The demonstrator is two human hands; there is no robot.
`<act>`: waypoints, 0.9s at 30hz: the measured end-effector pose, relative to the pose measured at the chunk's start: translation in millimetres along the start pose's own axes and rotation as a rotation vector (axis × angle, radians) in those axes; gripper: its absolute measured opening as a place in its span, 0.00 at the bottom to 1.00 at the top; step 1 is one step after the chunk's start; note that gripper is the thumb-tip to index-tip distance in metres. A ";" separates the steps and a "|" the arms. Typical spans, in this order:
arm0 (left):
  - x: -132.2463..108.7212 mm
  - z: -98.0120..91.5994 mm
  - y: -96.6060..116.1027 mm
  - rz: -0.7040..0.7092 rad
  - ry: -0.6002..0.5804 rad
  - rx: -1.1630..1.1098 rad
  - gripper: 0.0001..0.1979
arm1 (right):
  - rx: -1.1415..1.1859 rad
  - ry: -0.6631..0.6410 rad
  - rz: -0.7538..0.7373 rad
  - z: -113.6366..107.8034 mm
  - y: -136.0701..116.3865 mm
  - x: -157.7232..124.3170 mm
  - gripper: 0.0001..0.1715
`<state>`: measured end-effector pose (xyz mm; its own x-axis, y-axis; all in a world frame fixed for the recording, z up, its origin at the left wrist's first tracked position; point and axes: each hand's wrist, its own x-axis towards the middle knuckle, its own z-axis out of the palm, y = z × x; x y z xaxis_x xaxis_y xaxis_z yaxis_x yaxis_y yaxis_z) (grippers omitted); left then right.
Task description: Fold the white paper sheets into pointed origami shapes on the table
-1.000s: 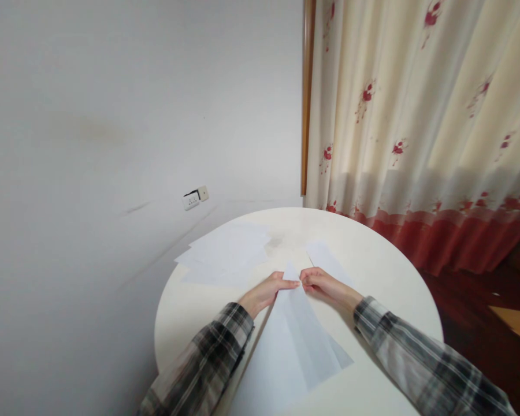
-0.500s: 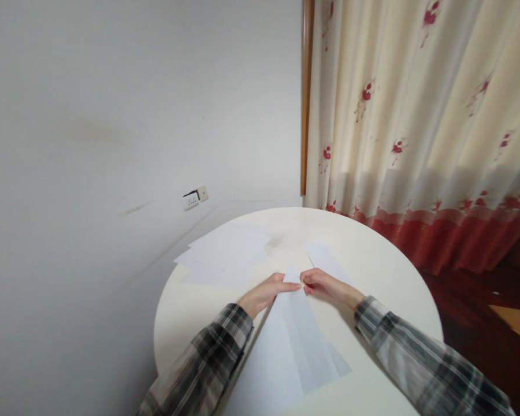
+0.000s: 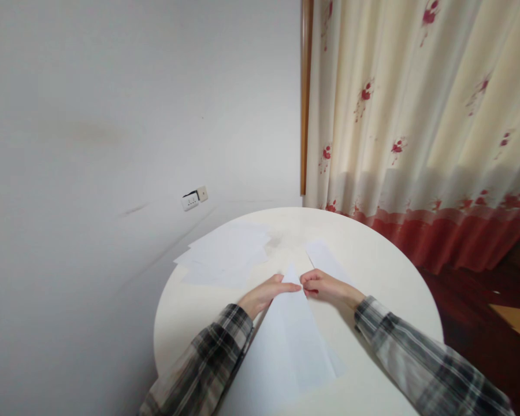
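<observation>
A white sheet of paper (image 3: pixel 286 346), folded to a point at its far end, lies on the round cream table (image 3: pixel 385 271) in front of me. My left hand (image 3: pixel 266 293) presses on the paper's left edge just below the tip, fingers together. My right hand (image 3: pixel 323 285) meets it from the right, its fingers curled and pinching the paper close to the same tip. Both forearms wear plaid sleeves.
A loose stack of white sheets (image 3: pixel 225 254) lies at the table's far left, and a single strip of paper (image 3: pixel 325 258) lies behind my right hand. A wall with a socket (image 3: pixel 195 198) stands left, a flowered curtain (image 3: pixel 416 127) right.
The right flap of the folded sheet has come in and flattened, so the paper looks narrower. Both hands have stayed at the tip.
</observation>
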<state>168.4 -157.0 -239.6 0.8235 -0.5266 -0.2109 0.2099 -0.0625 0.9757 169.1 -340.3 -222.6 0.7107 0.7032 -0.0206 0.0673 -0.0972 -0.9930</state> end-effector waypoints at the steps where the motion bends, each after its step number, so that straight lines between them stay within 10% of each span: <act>1: 0.6 -0.3 -0.8 0.004 -0.007 -0.006 0.21 | -0.003 -0.008 0.006 0.0 -0.3 -0.1 0.07; 27: -10.5 13.2 21.5 -0.116 0.051 -0.120 0.10 | -0.201 0.141 -0.089 7.5 -0.2 -1.3 0.09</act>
<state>157.4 -164.0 -215.6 0.8150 -0.4781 -0.3272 0.3639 -0.0171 0.9313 162.9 -335.8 -223.3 0.7855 0.6113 0.0965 0.2617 -0.1867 -0.9469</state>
